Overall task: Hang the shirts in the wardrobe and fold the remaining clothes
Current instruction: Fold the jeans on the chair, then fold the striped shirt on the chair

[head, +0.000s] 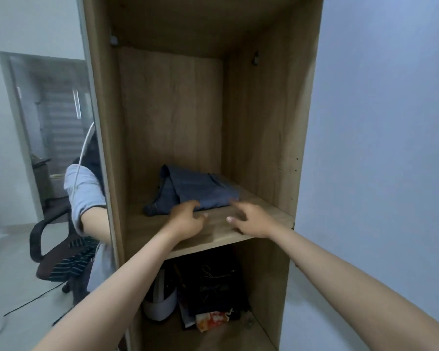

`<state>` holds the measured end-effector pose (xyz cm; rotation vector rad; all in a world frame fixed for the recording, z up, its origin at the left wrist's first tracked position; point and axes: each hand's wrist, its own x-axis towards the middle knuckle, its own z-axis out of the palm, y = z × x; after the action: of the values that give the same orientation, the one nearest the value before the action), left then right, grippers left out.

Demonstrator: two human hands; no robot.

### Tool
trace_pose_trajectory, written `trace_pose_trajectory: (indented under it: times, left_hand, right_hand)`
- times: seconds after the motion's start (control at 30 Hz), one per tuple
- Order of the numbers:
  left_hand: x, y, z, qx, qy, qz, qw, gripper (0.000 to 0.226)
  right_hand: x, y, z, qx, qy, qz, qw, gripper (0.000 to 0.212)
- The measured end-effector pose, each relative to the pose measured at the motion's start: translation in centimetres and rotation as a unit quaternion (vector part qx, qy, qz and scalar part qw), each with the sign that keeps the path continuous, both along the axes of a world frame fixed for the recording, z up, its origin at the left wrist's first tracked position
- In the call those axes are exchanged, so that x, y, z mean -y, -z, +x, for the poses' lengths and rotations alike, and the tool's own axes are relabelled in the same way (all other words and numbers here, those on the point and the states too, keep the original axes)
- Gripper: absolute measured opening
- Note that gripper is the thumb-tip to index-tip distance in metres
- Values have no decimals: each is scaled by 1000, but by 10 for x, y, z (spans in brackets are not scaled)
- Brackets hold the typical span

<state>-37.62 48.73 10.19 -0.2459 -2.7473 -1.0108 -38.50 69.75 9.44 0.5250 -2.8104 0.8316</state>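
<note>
A folded dark blue garment (193, 190) lies on the middle shelf (213, 239) of an open wooden wardrobe (264, 122). My left hand (188, 219) rests at the garment's front edge, fingers curled and touching the cloth. Just to the right, my right hand (249, 219) hovers over the shelf with fingers spread, its index fingertip near the garment's front right corner. No hanging rail shows in the compartment above.
Below the shelf sit a dark bag (213, 282), a white rounded object (160, 305) and a red-and-white packet (213, 320). A mirror (48, 148) on the left reflects an office chair with a striped cloth. A bare wall (378, 148) stands to the right.
</note>
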Motion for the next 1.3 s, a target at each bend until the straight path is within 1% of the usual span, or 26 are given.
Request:
trace_pose_trajectory:
  times: [0.1, 0.17, 0.23, 0.37, 0.5, 0.6, 0.77, 0.9, 1.03, 1.17, 1.3]
  left_hand:
    - [-21, 2, 51, -62, 44, -16, 997, 52]
    - [-35, 7, 87, -82, 74, -23, 994, 49]
    - [-51, 14, 123, -66, 104, -19, 992, 46]
    - [-84, 41, 200, -19, 186, -25, 982, 40]
    - [-118, 79, 284, 53, 291, -52, 954, 38]
    - [-144, 111, 344, 92, 343, -63, 933, 37]
    - [-182, 163, 453, 116, 481, -114, 862, 35]
    - [-189, 202, 532, 127, 578, -163, 789, 34]
    - [-168, 233, 611, 138, 662, -182, 714, 31]
    - [-141, 263, 693, 162, 745, -196, 617, 28]
    - [-116, 278, 787, 169, 807, -214, 524, 27]
  right_hand:
    - [-15, 3, 60, 3, 19, -20, 1000, 65]
    - [-26, 7, 106, -14, 50, -13, 999, 62]
    - [-38, 14, 157, -28, 84, -7, 996, 59]
    - [-61, 37, 271, -7, 150, -22, 988, 51]
    - [-85, 71, 388, 35, 239, -50, 969, 45]
    - [-94, 97, 468, 55, 300, -74, 950, 42]
    - [-90, 144, 613, 79, 433, -112, 891, 41]
    - [-62, 188, 721, 100, 544, -138, 822, 39]
    - [-5, 224, 824, 136, 637, -176, 738, 37]
    - [67, 251, 916, 157, 711, -220, 649, 38]
    - [144, 268, 1003, 151, 782, -246, 552, 37]
